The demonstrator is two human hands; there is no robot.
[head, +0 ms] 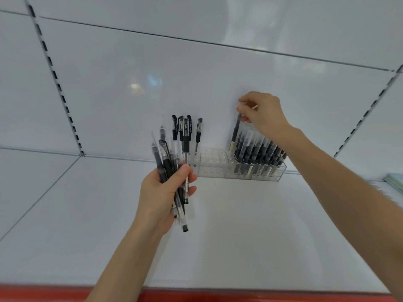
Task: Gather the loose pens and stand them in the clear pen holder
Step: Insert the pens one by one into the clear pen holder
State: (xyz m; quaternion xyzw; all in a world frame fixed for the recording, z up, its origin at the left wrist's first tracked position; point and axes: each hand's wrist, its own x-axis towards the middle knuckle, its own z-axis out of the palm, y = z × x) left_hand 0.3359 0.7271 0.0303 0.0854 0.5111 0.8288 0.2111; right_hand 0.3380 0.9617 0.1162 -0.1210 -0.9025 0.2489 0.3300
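Broadly, we look at a glossy white back panel (152,62) crossed by slotted metal uprights (54,73), with a flat white shelf board (239,236) below it and a red front edge (43,293) along the bottom. A stack of pale green notebooks (394,182) shows at the far right of the shelf.

Against the back panel, on the shelf, stands the long clear acrylic pen holder (214,164), divided into sections, with a grid of holes showing in the middle one. Its right section is packed with a row of dark pens (257,151), all leaning slightly to the right with their tops up. At its left end we see a few black-capped pens (185,131) standing upright, caps on top.

Our left hand (161,195) is in front of the holder's left end, fingers and thumb curled round a bundle of black and clear pens (165,162). Their long axes run nearly vertical and fan a little, the upper ends tilting left, while one clear pen's black end pokes out below the palm.

Our right hand (263,114) is above the holder, thumb and fingertips pinching the top of a single dark slim pen (235,131). It hangs almost upright, its pale lower end pointing down at the left end of the packed row. We cannot tell whether that end is already in a hole.
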